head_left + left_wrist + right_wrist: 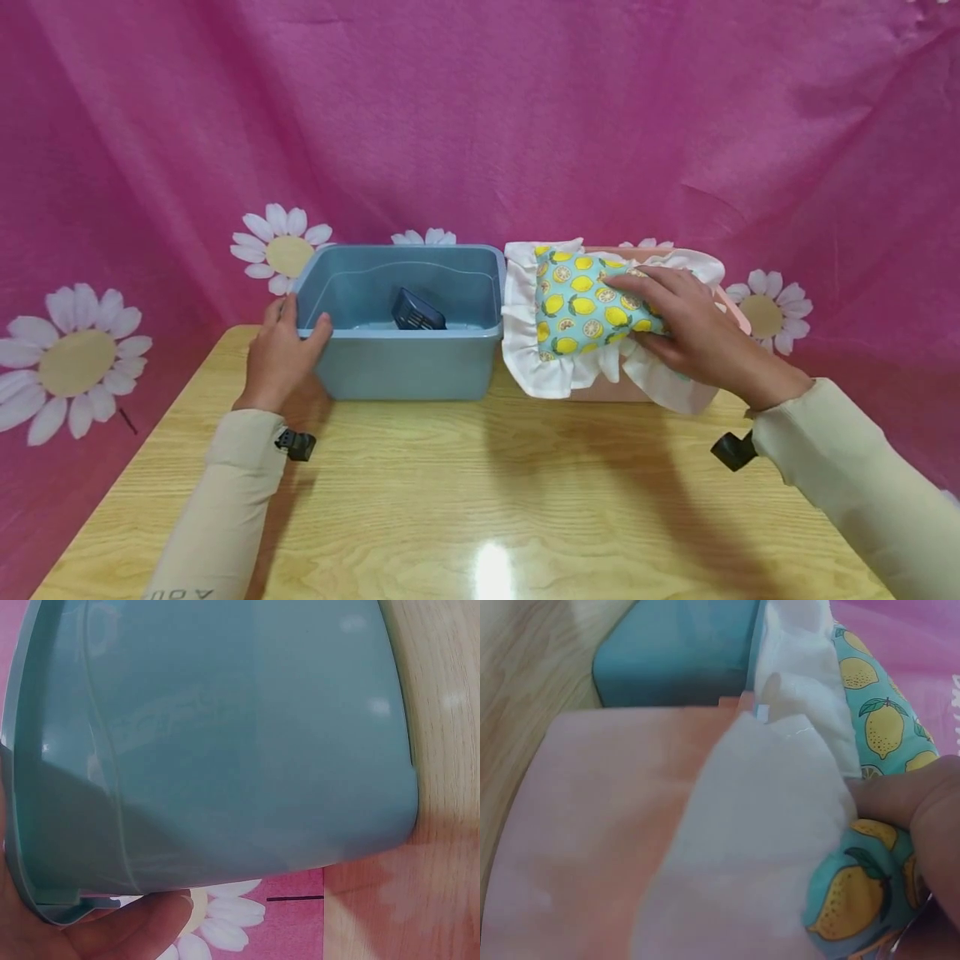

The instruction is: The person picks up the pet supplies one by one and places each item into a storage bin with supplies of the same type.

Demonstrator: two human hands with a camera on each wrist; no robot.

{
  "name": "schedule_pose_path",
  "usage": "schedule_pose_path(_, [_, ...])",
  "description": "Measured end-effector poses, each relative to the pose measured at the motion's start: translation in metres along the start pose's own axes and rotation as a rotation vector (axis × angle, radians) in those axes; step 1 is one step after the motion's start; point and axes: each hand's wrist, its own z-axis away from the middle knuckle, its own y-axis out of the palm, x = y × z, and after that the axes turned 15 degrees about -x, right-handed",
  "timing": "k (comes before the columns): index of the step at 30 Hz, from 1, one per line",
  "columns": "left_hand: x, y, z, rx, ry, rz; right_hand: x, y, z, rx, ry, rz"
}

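Note:
My left hand (pixel 281 358) grips the left end of a blue-grey plastic bin (pixel 405 367) by its rim. The left wrist view shows fingers (pixel 154 922) curled under the rim beside the bin's wall (pixel 247 750). A dark slotted plastic object (pixel 417 311) lies inside, partly hidden by the front wall. Over at the right, my right hand (pixel 701 333) holds a small lemon-print cushion (pixel 573 304) with a white ruffled edge. It overlaps the top of a pink bin (pixel 592 817) and hides most of it. In the right wrist view, the thumb presses into the cushion's fabric (pixel 851 896).
Both bins stand side by side at the back of a wooden table (pixel 420 492). Close behind them hangs a magenta cloth (pixel 480 125) printed with white daisies. A white ruffle (pixel 671 379) droops over the pink bin's front wall.

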Motion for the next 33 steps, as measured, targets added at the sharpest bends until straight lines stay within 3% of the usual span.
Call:
schedule_pose_path(11, [-0.001, 0.000, -0.002, -0.007, 0.001, 0.010, -0.026, 0.002, -0.009, 0.027, 0.061, 0.031])
schedule_pose_path(33, [0.001, 0.000, 0.000, 0.004, -0.009, 0.011, -0.062, 0.018, -0.025, 0.026, 0.074, 0.070])
